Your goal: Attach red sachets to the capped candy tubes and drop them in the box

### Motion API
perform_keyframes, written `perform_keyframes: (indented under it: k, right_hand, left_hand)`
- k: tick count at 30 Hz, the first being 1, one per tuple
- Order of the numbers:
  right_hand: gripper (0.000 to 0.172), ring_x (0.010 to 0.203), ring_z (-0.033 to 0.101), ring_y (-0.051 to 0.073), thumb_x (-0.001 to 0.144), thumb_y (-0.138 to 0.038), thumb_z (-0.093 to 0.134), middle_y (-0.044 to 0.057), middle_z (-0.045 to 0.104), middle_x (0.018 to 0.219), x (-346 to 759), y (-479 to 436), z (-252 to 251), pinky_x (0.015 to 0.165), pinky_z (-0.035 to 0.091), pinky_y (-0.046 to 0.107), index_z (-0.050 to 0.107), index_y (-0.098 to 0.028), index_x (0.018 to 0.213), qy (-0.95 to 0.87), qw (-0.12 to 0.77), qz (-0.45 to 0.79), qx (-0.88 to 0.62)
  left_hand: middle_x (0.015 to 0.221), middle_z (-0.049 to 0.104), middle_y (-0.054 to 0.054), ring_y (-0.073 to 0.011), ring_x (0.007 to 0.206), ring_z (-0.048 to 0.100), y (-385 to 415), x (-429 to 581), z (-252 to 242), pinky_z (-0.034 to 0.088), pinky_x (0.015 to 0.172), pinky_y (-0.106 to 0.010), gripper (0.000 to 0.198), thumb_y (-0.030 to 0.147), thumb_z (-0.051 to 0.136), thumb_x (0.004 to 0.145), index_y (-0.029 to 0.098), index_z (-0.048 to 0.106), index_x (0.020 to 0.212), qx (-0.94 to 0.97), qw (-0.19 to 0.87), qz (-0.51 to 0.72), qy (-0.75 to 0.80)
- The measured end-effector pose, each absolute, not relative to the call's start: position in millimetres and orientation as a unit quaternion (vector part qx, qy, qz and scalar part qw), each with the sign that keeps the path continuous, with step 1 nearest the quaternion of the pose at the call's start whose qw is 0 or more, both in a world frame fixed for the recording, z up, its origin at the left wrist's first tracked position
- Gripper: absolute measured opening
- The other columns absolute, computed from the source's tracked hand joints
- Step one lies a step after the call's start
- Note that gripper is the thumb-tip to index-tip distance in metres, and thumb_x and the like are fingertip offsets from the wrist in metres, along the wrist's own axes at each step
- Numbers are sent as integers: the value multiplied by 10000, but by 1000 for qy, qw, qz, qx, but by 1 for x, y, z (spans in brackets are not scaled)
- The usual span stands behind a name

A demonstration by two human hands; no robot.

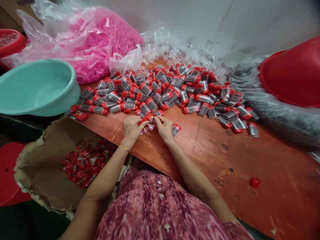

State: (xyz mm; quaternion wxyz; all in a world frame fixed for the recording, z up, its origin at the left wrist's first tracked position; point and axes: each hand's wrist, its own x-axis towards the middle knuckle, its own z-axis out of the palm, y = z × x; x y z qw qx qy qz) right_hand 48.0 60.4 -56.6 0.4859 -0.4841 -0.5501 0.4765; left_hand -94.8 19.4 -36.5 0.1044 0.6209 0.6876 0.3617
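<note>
A small red piece (147, 117) is between my two hands, over the near edge of the red-brown table. My left hand (133, 127), with a gold bangle at the wrist, is closed on its left side. The fingertips of my right hand (163, 126) are pinched together at its right end. Beneath them lie small pieces with yellow and black marks, partly hidden by my fingers. Just right of my right hand rests a clear, red-capped container (176, 128). Beyond both hands spreads a wide heap of similar red-capped containers (150, 90) with dark contents.
At left stand a mint basin (40, 86) and a bag of pink pieces (100, 40). Clear cups (180, 50) are piled behind. A red basin (295, 73) rests on bagged dark material (282, 113) at right. Below left, a cardboard box (45, 166) holds red packets (83, 166).
</note>
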Motion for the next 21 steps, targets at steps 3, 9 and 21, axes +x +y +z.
perform_keyframes:
  k: [3, 9, 21]
  right_hand:
    - [232, 601, 538, 120, 691, -398, 600, -27, 639, 630, 52, 64, -59, 613, 427, 242, 665, -175, 698, -511, 501, 496, -491]
    - [251, 590, 515, 104, 671, -421, 611, -33, 609, 614, 59, 70, -54, 626, 420, 246, 639, -173, 691, -478, 530, 483, -507]
    - [330, 490, 447, 74, 538, -479, 738, -46, 562, 560, 65, 40, -26, 508, 390, 221, 598, -192, 622, -432, 437, 671, -415]
  left_hand:
    - [1223, 609, -116, -324, 1239, 441, 21, -96, -40, 324, 1002, -492, 189, 370, 583, 783, 198, 657, 756, 645, 58, 276, 710]
    - [1427, 389, -189, -327, 1357, 277, 17, -88, -30, 191, 1090, -513, 434, 325, 468, 844, 118, 518, 1223, 617, 49, 293, 729]
    - [574, 569, 15, -104, 533, 482, 11, -59, -16, 372, 528, -218, 256, 399, 613, 744, 164, 640, 647, 477, 374, 527, 596]
